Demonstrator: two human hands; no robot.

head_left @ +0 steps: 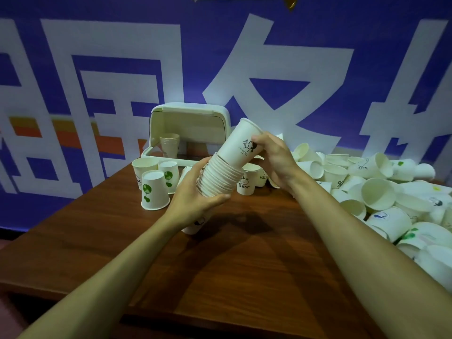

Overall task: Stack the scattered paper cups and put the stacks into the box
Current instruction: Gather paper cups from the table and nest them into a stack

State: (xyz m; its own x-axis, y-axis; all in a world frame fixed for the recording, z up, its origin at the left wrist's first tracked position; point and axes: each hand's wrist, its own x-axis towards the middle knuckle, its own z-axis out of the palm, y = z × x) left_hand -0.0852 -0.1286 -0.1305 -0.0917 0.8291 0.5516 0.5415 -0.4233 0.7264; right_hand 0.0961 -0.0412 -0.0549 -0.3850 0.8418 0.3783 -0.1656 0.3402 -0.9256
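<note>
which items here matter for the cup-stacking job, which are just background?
Job:
- tilted stack of white paper cups, gripped by left hand
- top cup with black print, gripped by right hand
- heap of loose white cups
- open cream plastic box
- upright printed cups

Background:
- blue wall banner
- brown wooden table

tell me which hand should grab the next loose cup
Right. The loose cup pile lies on its side of the table, and the right hand only steadies the top cup, while the left hand carries the stack.
</note>
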